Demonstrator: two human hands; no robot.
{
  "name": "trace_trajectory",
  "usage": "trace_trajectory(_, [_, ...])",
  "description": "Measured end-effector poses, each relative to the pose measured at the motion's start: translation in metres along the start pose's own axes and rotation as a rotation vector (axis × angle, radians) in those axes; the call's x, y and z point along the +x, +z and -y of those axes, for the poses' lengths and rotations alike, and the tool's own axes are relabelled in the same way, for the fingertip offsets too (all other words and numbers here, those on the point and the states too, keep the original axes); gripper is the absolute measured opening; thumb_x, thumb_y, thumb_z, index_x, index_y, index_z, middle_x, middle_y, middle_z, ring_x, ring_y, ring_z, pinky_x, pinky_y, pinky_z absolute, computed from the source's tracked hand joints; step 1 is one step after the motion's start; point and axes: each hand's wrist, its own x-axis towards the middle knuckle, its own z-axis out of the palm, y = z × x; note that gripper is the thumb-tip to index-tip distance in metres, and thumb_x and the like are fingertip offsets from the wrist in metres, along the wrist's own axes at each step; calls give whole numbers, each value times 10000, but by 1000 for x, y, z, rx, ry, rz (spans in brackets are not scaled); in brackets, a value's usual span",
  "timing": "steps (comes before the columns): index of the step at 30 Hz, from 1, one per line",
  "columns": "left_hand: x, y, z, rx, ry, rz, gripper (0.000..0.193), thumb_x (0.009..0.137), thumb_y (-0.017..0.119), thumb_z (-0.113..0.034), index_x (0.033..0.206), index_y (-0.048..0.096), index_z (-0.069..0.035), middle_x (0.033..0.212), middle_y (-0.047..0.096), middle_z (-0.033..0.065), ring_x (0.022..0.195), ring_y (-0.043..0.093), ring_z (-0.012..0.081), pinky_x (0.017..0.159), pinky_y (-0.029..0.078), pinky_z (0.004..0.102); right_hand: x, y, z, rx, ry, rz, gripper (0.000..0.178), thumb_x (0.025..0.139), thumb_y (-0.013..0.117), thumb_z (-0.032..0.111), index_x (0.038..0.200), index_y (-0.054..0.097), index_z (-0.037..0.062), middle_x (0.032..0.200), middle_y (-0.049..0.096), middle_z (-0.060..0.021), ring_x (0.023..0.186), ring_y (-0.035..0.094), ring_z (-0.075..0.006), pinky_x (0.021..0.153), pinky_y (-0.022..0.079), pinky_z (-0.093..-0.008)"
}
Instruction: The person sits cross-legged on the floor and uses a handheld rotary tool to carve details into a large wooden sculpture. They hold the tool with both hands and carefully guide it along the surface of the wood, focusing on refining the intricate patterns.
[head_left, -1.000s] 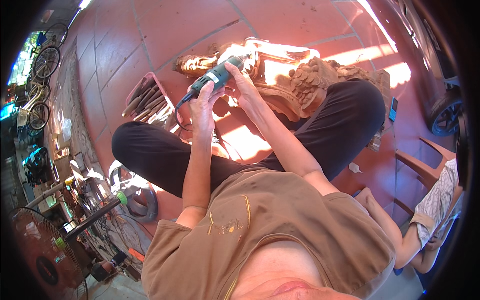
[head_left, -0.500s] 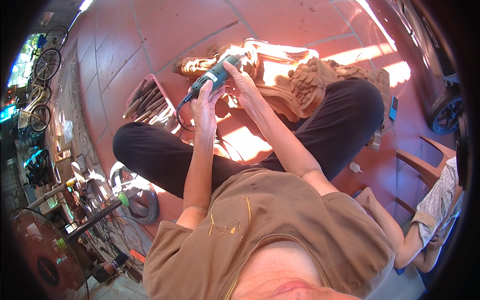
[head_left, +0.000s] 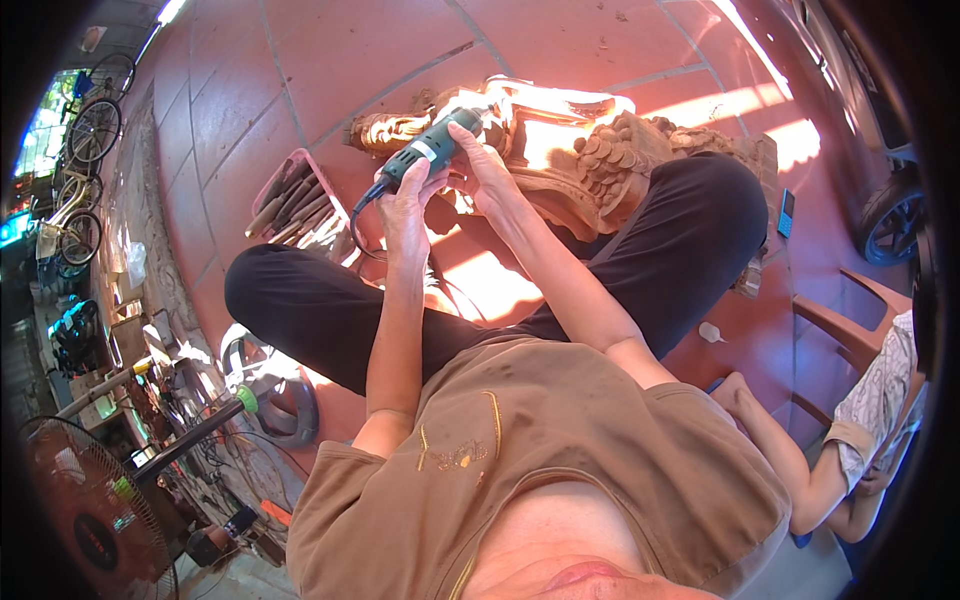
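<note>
A dark green corded power tool, shaped like a die grinder [head_left: 425,150], is held in both hands over a carved wooden piece [head_left: 615,175]. My left hand [head_left: 408,200] grips the rear of its body, near the cord. Around the front part, my right hand [head_left: 480,165] is closed, with the thumb on top. The tool's front end points to the far right, at the sunlit left part of the carving; glare hides its tip and whether it touches the wood. Rounded coin-like shapes and scrolls cover the carving, which lies on the floor before my crossed legs.
To the left stands a pink basket [head_left: 300,200] of chisel-like hand tools. A fan [head_left: 95,510] is at the lower left, and bicycles [head_left: 95,130] are farther off. A phone-like device [head_left: 787,214] lies right of my knee. Another person [head_left: 820,470] sits by a brown chair [head_left: 850,320].
Both hands and the green tool have shifted only very slightly. The grip is the same, and the carving has stayed in place.
</note>
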Motion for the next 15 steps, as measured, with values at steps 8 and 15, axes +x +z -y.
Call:
trace_trajectory(8, [-1, -6, -8, 27, -38, 43, 331, 910, 670, -168, 1146, 584, 48, 1020, 682, 177, 872, 709, 252, 824, 592, 353, -3, -2, -8, 16, 10, 8, 486, 825, 743, 498, 1042, 637, 77, 860, 678, -40, 768, 649, -138, 690, 536, -305])
trace_trajectory(15, [-5, -5, -10, -2, -52, -12, 311, 911, 671, -161, 1132, 593, 43, 1024, 683, 171, 886, 708, 254, 835, 593, 360, -5, 0, -7, -2, -1, 6, 503, 825, 743, 501, 1043, 629, 62, 826, 669, -45, 761, 647, -147, 679, 537, -313])
